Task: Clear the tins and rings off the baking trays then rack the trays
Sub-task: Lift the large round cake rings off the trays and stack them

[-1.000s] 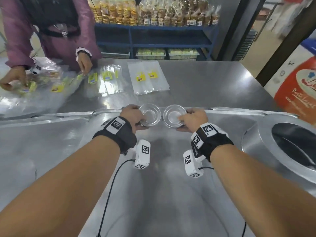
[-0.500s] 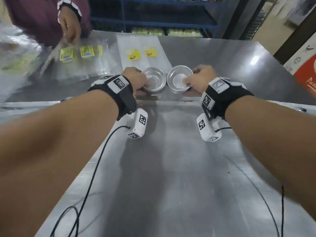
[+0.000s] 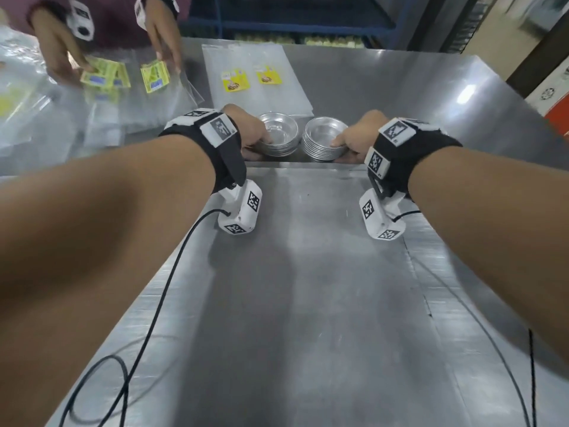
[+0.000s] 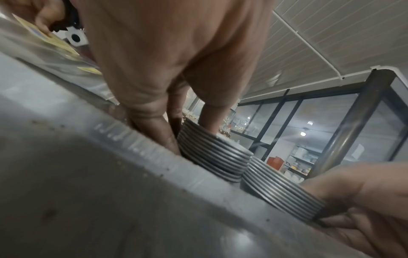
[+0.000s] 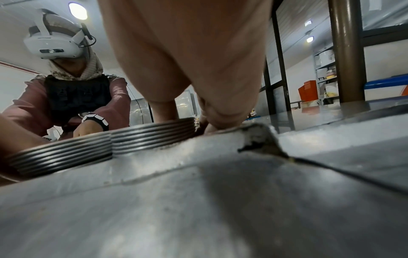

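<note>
Left hand: the left hand (image 3: 246,131) grips the left stack of tins (image 3: 278,135), thumb over the near rim and fingers (image 4: 154,132) curled down against the stack's outer side.
Right hand: the right hand (image 3: 358,135) holds the right stack of tins (image 3: 323,138) the same way, thumb on the rim, fingers wrapped round the side and under it.
Stacks: two piles of nested round aluminium tins, upright, side by side with rims about touching, just past the far edge of the baking tray (image 3: 308,288). Whether they rest on the steel table (image 3: 385,94) or hang just above it, I cannot tell.
Tray: a bare metal sheet in the near half of the scene, both forearms over it, black cables trailing across it.
Far left: a second person's hands (image 3: 163,41) handle clear plastic bags (image 3: 255,84) with yellow labels, spread on the table beyond the tins.
Far background: a blue shelf rack (image 3: 292,23).
</note>
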Demonstrator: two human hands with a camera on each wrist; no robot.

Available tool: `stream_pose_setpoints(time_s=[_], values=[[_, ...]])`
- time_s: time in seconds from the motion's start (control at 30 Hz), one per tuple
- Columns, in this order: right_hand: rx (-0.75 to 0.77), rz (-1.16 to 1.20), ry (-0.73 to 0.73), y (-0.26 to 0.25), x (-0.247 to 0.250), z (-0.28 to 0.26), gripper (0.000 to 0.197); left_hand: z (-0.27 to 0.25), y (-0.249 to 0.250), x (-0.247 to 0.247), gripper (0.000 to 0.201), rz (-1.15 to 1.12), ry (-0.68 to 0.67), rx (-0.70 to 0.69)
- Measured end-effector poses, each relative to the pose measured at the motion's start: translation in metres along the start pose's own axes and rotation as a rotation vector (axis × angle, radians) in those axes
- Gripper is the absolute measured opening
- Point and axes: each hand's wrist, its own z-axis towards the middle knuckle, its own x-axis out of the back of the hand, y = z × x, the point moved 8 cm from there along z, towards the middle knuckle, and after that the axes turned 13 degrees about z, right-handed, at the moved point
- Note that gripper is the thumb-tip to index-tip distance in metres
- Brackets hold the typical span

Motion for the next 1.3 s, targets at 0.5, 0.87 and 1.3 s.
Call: stream_pose_setpoints(time_s=[0.5, 0.87, 1.3], values=[[0.191, -0.579, 0.015, -0.038, 0.071, -0.119, 0.037, -0.109, 0.064, 0.002, 0.033, 0.713, 0.089, -0.164], [0.207, -0.704, 0.149, -0.01, 0.232, -0.213, 0.024, -0.263, 0.15, -0.141, 0.027, 0.98, -0.078, -0.421], [-0.034, -0.696, 0.411, 0.107, 0.438, -0.263, 0.037, -0.362, 0.175, -0.301, 0.018, 0.93, -0.095, -0.458]])
